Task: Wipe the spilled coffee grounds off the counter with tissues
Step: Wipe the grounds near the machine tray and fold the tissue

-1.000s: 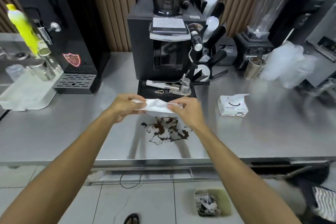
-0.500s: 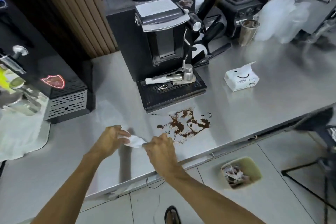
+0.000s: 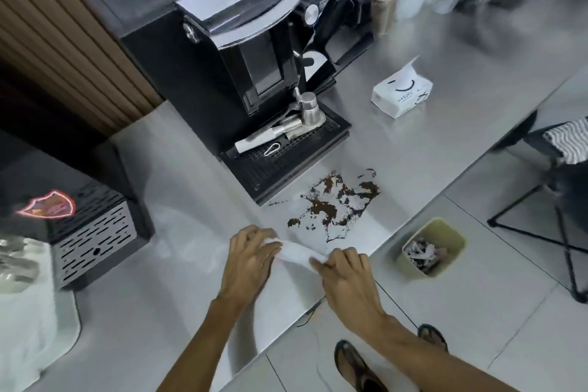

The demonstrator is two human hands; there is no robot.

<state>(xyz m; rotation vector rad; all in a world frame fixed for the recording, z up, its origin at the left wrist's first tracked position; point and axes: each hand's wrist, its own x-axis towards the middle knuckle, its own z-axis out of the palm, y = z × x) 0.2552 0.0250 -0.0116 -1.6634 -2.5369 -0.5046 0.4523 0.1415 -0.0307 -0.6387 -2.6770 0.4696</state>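
Observation:
Dark brown coffee grounds [image 3: 334, 204] lie scattered on the steel counter [image 3: 178, 207] in front of the black coffee grinder's drip tray [image 3: 286, 162]. A white tissue [image 3: 297, 252] is stretched between my two hands near the counter's front edge, just below and left of the spill. My left hand [image 3: 249, 256] grips its left end with curled fingers. My right hand [image 3: 345, 272] pinches its right end. A white tissue pack [image 3: 401, 95] with one sheet sticking up sits on the counter to the right of the grinder.
A black grinder [image 3: 229, 51] stands behind the spill, with a metal tamper [image 3: 308, 110] on its tray. A black machine with a vented grille [image 3: 92, 242] is at left. A green waste bin [image 3: 431, 247] holding used tissues stands on the floor under the counter edge.
The view has tilted and come closer. My hands, holding the tissue, have spread it a little wider and stay just below-left of the grounds.

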